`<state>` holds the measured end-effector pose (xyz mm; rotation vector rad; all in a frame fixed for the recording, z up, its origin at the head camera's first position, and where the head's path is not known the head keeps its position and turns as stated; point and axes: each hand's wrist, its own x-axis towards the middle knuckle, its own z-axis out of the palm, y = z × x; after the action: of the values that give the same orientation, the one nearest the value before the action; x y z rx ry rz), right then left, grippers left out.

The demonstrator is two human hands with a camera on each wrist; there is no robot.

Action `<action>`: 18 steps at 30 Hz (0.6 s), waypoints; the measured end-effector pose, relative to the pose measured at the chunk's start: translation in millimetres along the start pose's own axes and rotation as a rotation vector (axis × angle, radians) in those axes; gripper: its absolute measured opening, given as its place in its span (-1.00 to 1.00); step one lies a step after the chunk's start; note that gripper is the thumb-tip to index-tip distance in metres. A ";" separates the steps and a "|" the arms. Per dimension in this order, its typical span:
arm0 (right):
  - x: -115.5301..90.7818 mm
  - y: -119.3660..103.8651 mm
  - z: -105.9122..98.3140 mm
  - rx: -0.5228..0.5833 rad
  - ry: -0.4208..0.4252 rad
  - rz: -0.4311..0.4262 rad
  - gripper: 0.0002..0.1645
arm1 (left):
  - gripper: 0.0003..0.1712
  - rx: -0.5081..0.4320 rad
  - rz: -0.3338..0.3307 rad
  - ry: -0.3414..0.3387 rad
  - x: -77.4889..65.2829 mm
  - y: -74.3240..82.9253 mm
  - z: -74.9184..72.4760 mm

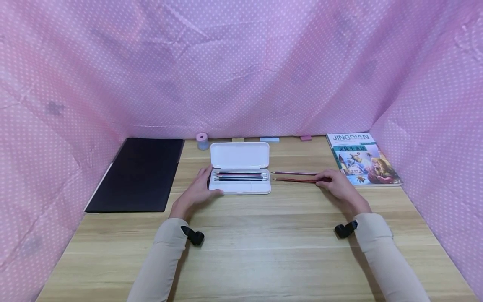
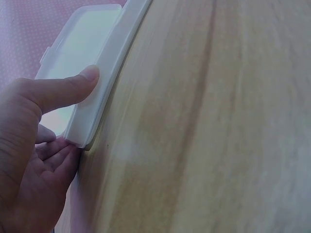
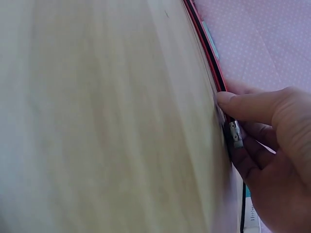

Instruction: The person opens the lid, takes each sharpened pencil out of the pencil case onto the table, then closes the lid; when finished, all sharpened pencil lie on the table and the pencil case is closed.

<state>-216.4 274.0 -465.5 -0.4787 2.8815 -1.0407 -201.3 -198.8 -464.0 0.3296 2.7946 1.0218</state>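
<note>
A white pencil case (image 1: 260, 188) lies open in the middle of the table, its lid (image 1: 240, 155) tilted back. Several pencils (image 1: 240, 176) lie side by side in its rear compartment. My left hand (image 1: 200, 186) grips the left end of the case, thumb (image 2: 73, 90) over the front edge and fingertips at the corner. To the right of the case, my right hand (image 1: 337, 183) pinches a red-and-black striped pencil (image 3: 206, 46) near its metal ferrule, between thumb and fingers. A second pencil (image 1: 292, 173) lies just behind it, its right end reaching my fingers.
On the left lies a black folder (image 1: 137, 176). A spool-like roll (image 1: 202, 141) stands behind the case. Small blocks, one tan (image 1: 238, 139), one pale blue (image 1: 269, 139) and one pink (image 1: 306, 138), line the back edge by a pink dotted curtain (image 1: 241, 75). A magazine (image 1: 362, 161) lies at back right.
</note>
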 end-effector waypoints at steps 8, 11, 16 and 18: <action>-1.0 0.6 0.3 -0.027 0.025 -0.017 -0.81 | 0.21 -0.004 0.000 -0.005 0.2 -0.3 -0.1; -1.3 -1.0 -0.2 -0.034 0.027 -0.016 -0.81 | 0.21 -0.009 0.007 -0.004 0.1 0.0 -0.3; 1.2 -10.6 -0.1 -0.023 0.037 -0.020 -0.80 | 0.20 -0.006 0.009 -0.003 -0.6 0.4 -0.3; 4.7 -18.8 1.5 -0.030 0.048 -0.038 -0.79 | 0.20 -0.007 0.002 -0.006 -1.0 0.4 -0.1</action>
<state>-215.5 258.0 -454.4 -0.5190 2.9447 -1.0297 -200.3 -198.9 -463.6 0.3345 2.7854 1.0283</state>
